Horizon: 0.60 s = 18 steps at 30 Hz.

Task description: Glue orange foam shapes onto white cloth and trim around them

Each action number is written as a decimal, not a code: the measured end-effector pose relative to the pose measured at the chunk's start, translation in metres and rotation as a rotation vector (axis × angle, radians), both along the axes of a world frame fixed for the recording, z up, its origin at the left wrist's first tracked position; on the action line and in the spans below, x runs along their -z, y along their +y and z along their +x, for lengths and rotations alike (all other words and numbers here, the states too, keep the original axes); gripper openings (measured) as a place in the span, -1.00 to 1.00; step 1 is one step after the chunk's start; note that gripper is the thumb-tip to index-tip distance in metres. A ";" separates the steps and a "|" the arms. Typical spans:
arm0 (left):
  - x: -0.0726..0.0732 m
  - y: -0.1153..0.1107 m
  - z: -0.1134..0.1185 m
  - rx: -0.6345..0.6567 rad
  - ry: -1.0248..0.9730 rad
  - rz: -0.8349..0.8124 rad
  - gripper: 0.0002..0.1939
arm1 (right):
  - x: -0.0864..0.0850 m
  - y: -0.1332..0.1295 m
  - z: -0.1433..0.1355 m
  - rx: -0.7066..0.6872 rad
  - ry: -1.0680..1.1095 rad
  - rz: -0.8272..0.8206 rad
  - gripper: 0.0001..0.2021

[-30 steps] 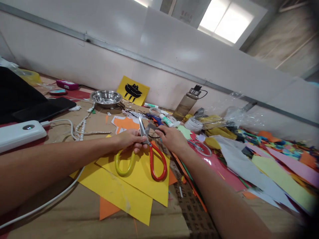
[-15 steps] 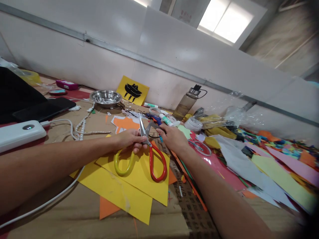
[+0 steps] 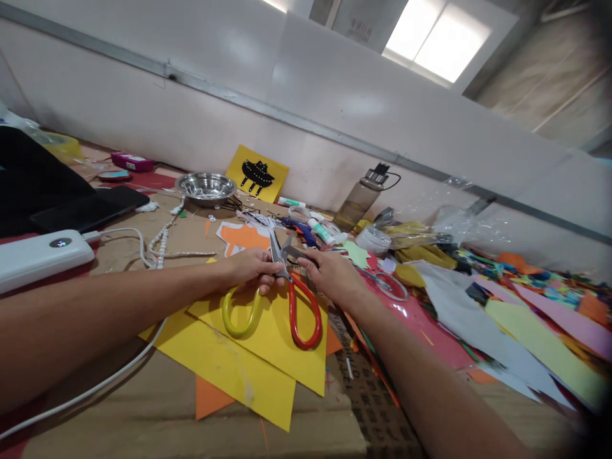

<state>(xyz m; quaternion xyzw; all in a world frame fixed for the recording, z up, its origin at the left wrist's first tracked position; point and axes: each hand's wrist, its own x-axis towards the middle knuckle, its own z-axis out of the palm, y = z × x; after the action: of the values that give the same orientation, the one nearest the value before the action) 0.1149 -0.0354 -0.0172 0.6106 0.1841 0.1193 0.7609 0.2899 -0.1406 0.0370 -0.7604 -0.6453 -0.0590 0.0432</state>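
Observation:
A large pair of scissors [image 3: 290, 278] points away from me, its blades parted. One handle loop is yellow, the other red. My left hand [image 3: 255, 269] is closed around the scissors near the pivot, thumb on the metal blade. My right hand [image 3: 337, 274] is closed on a thin dark grey tool [image 3: 300, 253], whose tip lies close to the scissors' right blade. Whether the two touch I cannot tell, and the fingers hide most of that tool. Beneath the scissors lie overlapping yellow sheets [image 3: 268, 389], with orange paper [image 3: 210, 398] poking out from under them.
Behind my hands are an orange cut-out [image 3: 243, 237], a metal bowl [image 3: 205, 189], glue sticks [image 3: 321, 231] and a bottle [image 3: 361, 197]. A yellow card with a black shape [image 3: 258, 175] leans on the wall. Left sits a white power bank [image 3: 43, 260]; right, paper sheets [image 3: 459, 312] and scraps.
The whole view has shifted slightly. My right hand and the dark tool have turned a little beside the blades; my left hand keeps its hold on the scissors.

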 end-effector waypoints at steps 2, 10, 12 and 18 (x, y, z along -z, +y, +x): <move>0.000 0.000 0.000 -0.004 0.000 -0.002 -0.67 | 0.001 -0.002 -0.002 -0.044 -0.002 -0.014 -0.64; 0.002 -0.001 0.001 -0.017 0.008 -0.020 -0.67 | 0.006 -0.001 0.000 0.072 -0.023 0.039 -0.60; 0.002 -0.001 0.001 -0.022 0.007 -0.026 -0.67 | 0.006 -0.003 -0.001 0.017 -0.005 0.028 -0.62; -0.001 0.000 0.000 0.009 -0.003 -0.016 -0.66 | 0.004 -0.002 0.003 -0.012 0.090 0.054 -0.64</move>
<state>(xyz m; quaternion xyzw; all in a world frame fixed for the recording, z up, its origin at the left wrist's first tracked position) 0.1146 -0.0358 -0.0165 0.6052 0.1811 0.1153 0.7666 0.2925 -0.1422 0.0333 -0.7571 -0.6453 -0.0420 0.0929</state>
